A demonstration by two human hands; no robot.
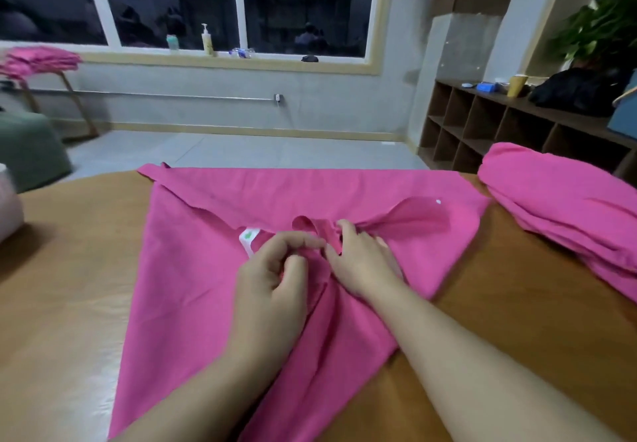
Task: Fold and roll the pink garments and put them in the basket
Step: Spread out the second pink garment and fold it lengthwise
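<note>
A pink garment (193,269) lies spread flat across the wooden table (69,269), with a white label (248,236) showing near its middle. Both hands meet at the garment's centre, where the cloth bunches into folds. My left hand (275,269) has its fingers curled and pinches a fold of the pink cloth. My right hand (362,259) lies on the cloth beside it, thumb and forefinger pinching the same bunched fold. No basket can be made out with certainty.
A pile of more pink garments (568,207) sits at the table's right edge. Another pink stack (41,59) rests on a stool at far left. A pale rounded object (8,210) sits at the table's left edge. Cubby shelves (482,131) stand behind on the right.
</note>
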